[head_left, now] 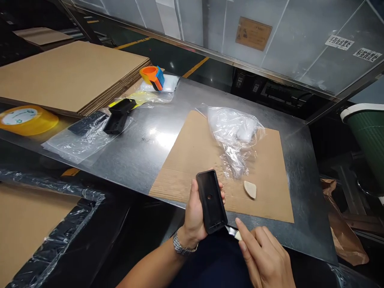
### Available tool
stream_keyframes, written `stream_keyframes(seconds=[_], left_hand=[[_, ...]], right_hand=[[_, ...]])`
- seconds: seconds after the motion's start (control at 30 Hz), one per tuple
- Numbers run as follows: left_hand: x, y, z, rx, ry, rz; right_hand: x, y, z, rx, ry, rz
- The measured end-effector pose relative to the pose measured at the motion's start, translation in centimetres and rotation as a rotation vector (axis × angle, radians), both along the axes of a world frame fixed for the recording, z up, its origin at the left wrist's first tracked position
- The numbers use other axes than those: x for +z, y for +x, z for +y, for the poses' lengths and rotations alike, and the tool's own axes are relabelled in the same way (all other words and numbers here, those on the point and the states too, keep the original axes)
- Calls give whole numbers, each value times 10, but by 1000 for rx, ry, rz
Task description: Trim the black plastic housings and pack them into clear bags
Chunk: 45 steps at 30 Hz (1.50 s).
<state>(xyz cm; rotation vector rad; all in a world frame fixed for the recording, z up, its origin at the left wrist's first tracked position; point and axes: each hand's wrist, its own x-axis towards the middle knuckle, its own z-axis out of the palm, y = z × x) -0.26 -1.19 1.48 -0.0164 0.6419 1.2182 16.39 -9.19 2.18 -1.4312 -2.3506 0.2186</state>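
A black rectangular tray-like part (213,196) with a small hole in its floor lies tilted in my left hand (195,214), the fingers wrapped round its sides. My right hand (265,250) grips a small knife (234,232) with a pale handle. The blade's tip meets the lower right corner of the black part's rim. Most of the handle is hidden by my fingers. Just beyond, a beige wedge-shaped piece (250,190) rests on a cardboard sheet (192,160).
A clear plastic bag with white contents (237,128) lies on the cardboard. On the metal table (144,148), another black part (117,118) sits on plastic bags at the left. Yellow tape (45,122), an orange-blue tape dispenser (153,78) and stacked cardboard (72,72) are farther back.
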Motion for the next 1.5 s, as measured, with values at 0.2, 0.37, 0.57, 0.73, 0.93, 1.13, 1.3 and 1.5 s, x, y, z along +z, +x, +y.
stream_keyframes(seconds=[0.2, 0.37, 0.57, 0.73, 0.93, 1.13, 1.3, 1.5], left_hand=[[0, 1, -3, 73, 2, 93], [0, 0, -3, 83, -11, 114], [-1, -1, -5, 97, -19, 111], [0, -1, -5, 93, -30, 126], [1, -1, -6, 100, -43, 141], [-1, 0, -7, 99, -6, 132], [-2, 0, -8, 89, 8, 141], [-3, 0, -8, 68, 3, 136]], right_hand=[[3, -3, -4, -35, 51, -107], [3, -6, -3, -16, 57, -157], [2, -7, -2, -19, 60, -165], [3, -7, -3, -15, 59, -171], [4, -8, -2, -7, 44, -162], [6, -7, 0, 20, 61, -216], [8, -6, 1, 44, 60, -250], [8, -4, -2, 12, 71, -251]])
